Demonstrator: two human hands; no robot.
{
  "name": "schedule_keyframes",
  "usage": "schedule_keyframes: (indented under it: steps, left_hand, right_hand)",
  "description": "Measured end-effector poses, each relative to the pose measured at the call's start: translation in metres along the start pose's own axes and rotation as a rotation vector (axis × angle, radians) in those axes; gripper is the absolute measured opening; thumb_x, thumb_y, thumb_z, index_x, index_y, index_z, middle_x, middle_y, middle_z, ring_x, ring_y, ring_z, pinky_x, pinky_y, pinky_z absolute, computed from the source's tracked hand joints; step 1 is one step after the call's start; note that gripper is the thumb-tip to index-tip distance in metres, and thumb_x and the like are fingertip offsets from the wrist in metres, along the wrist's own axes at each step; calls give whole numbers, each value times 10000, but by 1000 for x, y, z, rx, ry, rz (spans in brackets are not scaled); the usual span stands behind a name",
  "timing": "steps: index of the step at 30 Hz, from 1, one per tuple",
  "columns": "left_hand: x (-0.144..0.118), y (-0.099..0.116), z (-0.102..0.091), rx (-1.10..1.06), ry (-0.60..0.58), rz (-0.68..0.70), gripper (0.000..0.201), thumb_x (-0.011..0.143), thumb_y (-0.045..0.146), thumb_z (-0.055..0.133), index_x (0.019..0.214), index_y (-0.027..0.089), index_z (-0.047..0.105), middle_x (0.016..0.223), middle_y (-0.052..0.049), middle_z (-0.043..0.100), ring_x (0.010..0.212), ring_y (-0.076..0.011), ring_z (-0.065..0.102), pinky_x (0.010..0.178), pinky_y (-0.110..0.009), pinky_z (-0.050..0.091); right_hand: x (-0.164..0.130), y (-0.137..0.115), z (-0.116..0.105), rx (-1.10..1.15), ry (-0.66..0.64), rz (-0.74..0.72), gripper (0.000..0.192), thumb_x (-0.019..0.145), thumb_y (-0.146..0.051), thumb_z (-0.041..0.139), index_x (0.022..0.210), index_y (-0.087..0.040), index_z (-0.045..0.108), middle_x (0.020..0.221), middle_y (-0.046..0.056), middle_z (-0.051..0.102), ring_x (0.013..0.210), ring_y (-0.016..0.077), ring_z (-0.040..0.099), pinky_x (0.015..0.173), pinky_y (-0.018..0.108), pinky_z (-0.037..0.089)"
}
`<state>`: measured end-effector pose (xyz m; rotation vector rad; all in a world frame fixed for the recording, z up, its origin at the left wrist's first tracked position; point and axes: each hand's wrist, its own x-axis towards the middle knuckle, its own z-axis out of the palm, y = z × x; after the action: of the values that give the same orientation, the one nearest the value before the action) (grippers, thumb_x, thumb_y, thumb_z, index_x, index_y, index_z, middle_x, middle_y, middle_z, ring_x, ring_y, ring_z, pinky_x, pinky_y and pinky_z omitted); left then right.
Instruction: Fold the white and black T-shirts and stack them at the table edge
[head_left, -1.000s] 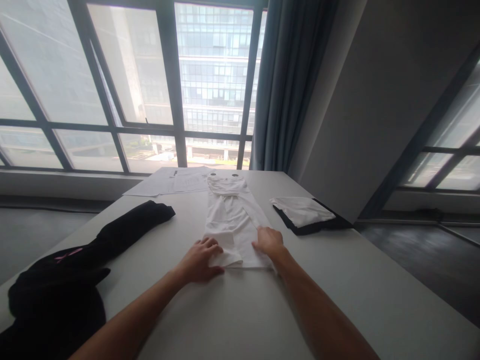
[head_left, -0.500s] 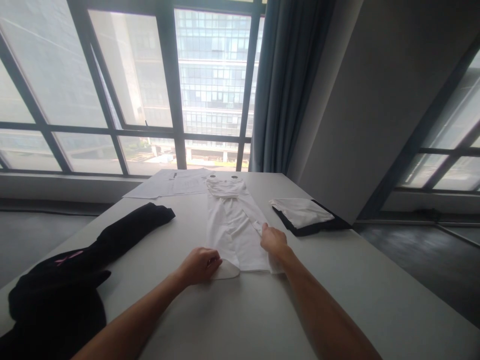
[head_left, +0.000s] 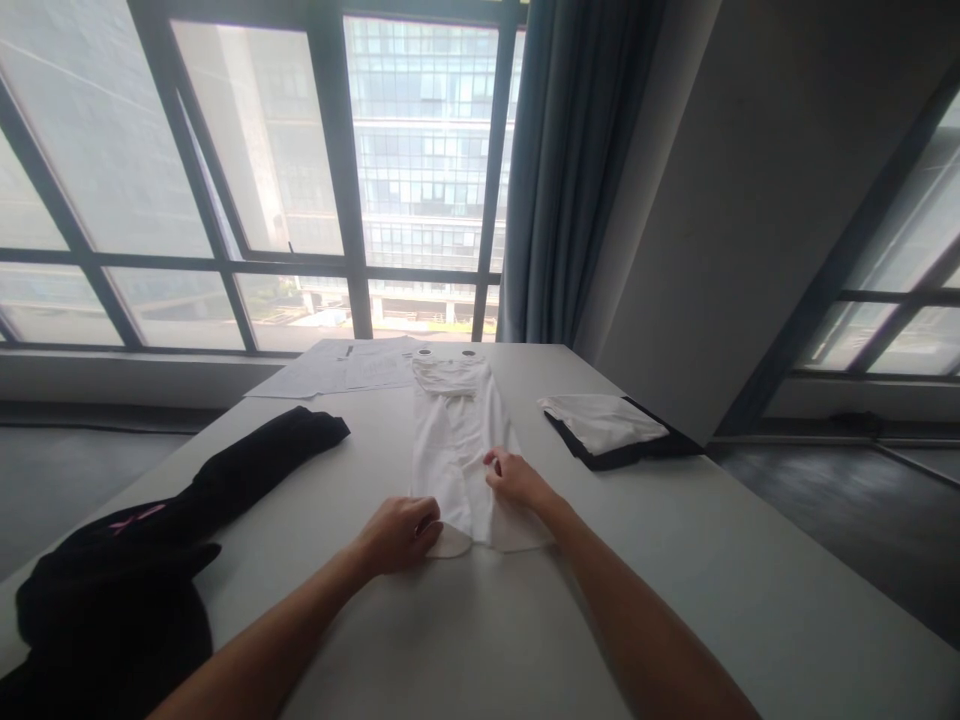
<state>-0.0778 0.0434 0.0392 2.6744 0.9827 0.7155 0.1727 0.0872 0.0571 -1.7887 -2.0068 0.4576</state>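
Far left there's a black garment (head_left: 172, 520) heaped on the table (head_left: 750, 560), one end stretched toward the papers (head_left: 337, 368) at the back. Mid-table, a white garment (head_left: 461, 440) lies in a long narrow strip running away from the person. The left hand (head_left: 397, 535) is curled at its near left corner — fingers closed on the edge there. The right hand (head_left: 514, 478) rests on top of the cloth, fingers bent and pressing down; can't tell if it's pinching anything. Further right, a folded white-and-black stack (head_left: 611, 425).
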Motion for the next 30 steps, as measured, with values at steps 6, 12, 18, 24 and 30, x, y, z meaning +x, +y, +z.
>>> schedule_keyframes:
  steps: [6, 12, 18, 24, 30]
  left_hand:
    - [2, 4, -1, 10, -41, 147, 305, 838, 494, 635, 838, 190, 645, 875, -65, 662, 808, -201, 578, 710, -300, 431]
    - [3, 7, 6, 127, -112, 122, 242, 876, 450, 635, 934, 223, 694, 968, -64, 667, 868, -207, 592, 782, -332, 455]
    - [3, 4, 7, 144, -128, 124, 247, 953, 370, 512, 851, 196, 653, 899, -59, 659, 828, -183, 594, 755, -310, 459]
    - [2, 7, 5, 120, -164, 94, 280, 881, 495, 626, 984, 241, 686, 1012, -56, 667, 909, -212, 611, 791, -337, 471]
    - [3, 10, 6, 123, -180, 69, 218, 905, 427, 604, 974, 242, 697, 984, -53, 671, 892, -202, 620, 792, -330, 479]
  right_hand:
    - [-15, -17, -12, -415, 183, 77, 267, 895, -331, 537, 1079, -174, 650, 1057, 138, 694, 978, 239, 638, 777, 296, 429]
    - [-17, -23, 2, -576, 37, 48, 336, 898, -381, 577, 1103, -131, 667, 1135, 174, 670, 1054, 281, 629, 796, 317, 462]
    - [-14, -22, 9, -432, 111, 20, 283, 949, -284, 467, 1096, -148, 667, 1081, 140, 690, 953, 231, 656, 772, 302, 445]
    - [-14, -25, 20, -447, 89, -240, 286, 933, -348, 511, 1089, -198, 697, 1154, 108, 664, 1120, 241, 539, 940, 345, 368]
    - [2, -15, 24, -597, 153, 25, 341, 931, -345, 509, 1129, -120, 672, 1116, 190, 673, 1081, 295, 547, 932, 406, 334]
